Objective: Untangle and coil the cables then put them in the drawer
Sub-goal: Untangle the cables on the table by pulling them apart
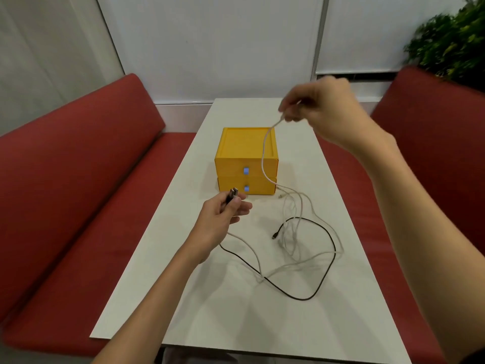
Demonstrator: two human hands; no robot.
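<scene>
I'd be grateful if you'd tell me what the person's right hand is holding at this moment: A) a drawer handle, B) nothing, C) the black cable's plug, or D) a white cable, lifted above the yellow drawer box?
D: the right hand pinches the white cable near its end, raised over the yellow drawer box; the black cable trails on the table.
</scene>
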